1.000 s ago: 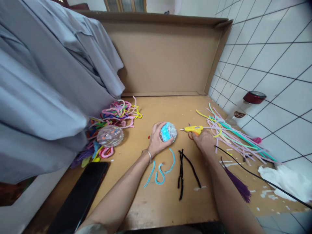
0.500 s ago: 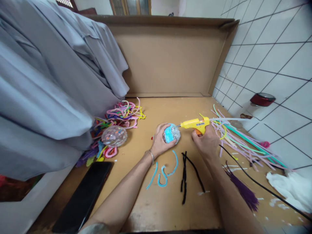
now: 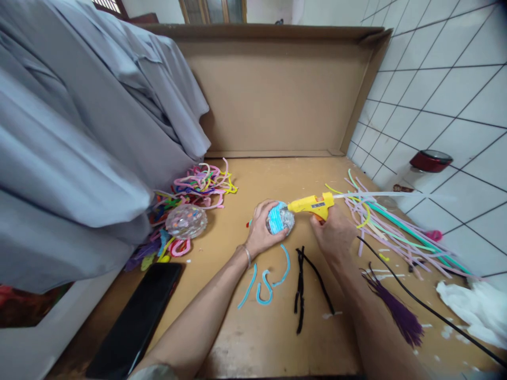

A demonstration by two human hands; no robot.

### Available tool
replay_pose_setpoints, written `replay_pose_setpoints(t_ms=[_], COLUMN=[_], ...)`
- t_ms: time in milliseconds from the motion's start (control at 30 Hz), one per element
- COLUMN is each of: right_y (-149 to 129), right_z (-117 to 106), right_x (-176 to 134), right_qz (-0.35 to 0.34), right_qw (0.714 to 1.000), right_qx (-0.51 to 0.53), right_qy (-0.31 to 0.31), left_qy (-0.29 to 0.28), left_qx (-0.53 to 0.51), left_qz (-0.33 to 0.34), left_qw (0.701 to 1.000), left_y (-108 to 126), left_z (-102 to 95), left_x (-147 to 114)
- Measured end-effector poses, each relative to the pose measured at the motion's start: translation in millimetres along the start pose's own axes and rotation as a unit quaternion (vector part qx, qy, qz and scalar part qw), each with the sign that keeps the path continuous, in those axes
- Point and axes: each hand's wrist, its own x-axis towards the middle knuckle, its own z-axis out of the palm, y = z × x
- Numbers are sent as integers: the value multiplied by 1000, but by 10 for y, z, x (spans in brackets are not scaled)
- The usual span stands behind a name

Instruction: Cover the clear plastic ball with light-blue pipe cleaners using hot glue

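Observation:
My left hand [image 3: 264, 224] is wrapped round a clear faceted ball [image 3: 288, 224] partly covered with blue pipe cleaner [image 3: 275, 217]. In my right hand [image 3: 332, 232] is a yellow glue gun [image 3: 311, 206], its nozzle against the ball near the edge of the blue part. A long clear glue stick [image 3: 372, 194] sticks out of the gun's back. Below the ball lie several short blue pipe cleaner pieces [image 3: 264, 295], and to their right some black pipe cleaners [image 3: 300, 290].
Left is a heap of coloured pipe cleaners [image 3: 206, 182] with a clear faceted bowl-like piece [image 3: 186, 221] and a black phone [image 3: 134, 322]. Right are long pastel pipe cleaners [image 3: 400, 227], a purple tassel [image 3: 396, 311], a black cord [image 3: 420, 300], white tissue [image 3: 475, 309] and a red-lidded jar [image 3: 430, 161].
My right hand has moved the glue gun slightly left and down, bringing its nozzle further over the ball. My left hand holds the ball almost still.

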Motion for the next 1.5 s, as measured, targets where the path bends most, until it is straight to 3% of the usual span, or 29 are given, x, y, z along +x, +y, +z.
replay_pose_setpoints(t_ms=[1233,1500], right_y=[-33,-27], right_z=[-23,-28], right_x=[1,11], right_qz=[8,5], right_qw=[1000,1000], right_qx=[-7,-12], right_qy=[-11,-8], left_qy=[-6,-2], left_qx=[13,-3], left_qz=[6,34], left_qw=[1000,999], left_y=[-8,-16], left_z=[13,16], left_x=[11,1])
